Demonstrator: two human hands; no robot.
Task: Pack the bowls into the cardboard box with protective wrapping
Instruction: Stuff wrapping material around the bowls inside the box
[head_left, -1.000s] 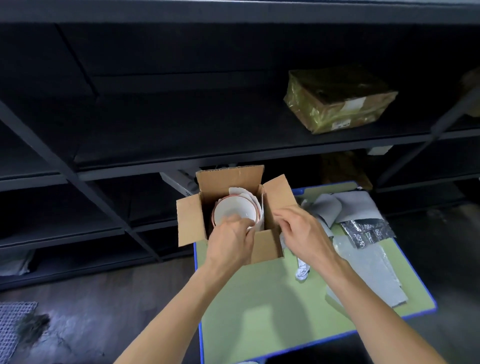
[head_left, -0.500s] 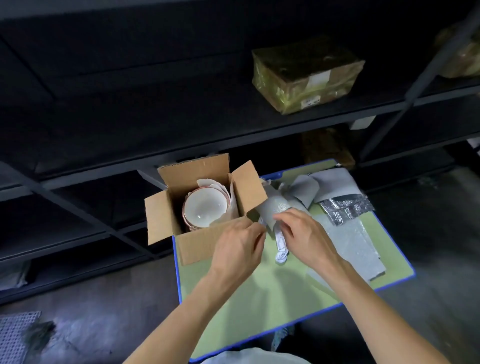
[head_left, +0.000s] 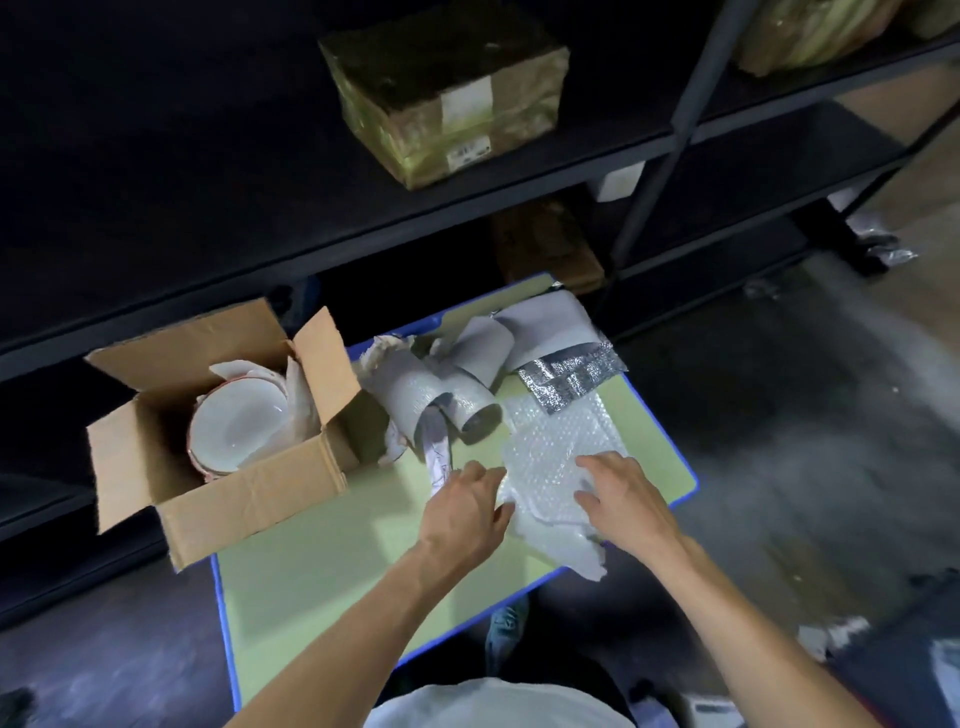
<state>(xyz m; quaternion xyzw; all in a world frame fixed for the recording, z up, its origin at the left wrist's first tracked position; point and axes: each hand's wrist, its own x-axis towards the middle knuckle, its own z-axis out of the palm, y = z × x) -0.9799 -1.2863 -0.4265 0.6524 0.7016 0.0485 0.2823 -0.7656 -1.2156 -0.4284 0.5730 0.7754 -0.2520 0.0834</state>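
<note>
bubble wrap (head_left: 556, 452): hands are shifting here from the box (head_left: 249, 499), likely for padding
left hand (head_left: 467, 512): curling at edge, grip unclear
right hand (head_left: 618, 499): spreading flat

— Where does the cardboard box (head_left: 249, 488) stand?
— Upright at the worktop's (head_left: 322, 561) left edge, flaps spread open.
— And the bowls (head_left: 236, 431)?
— White, reddish-rimmed, nested inside the box and tilted, with pale wrapping tucked behind them. There are probably two or more, but they are hard to count.
— Other wrapping?
— A bubble wrap (head_left: 550, 452) sheet lies flat, well right of the box, just beside curled grey foam rolls (head_left: 415, 400).
</note>
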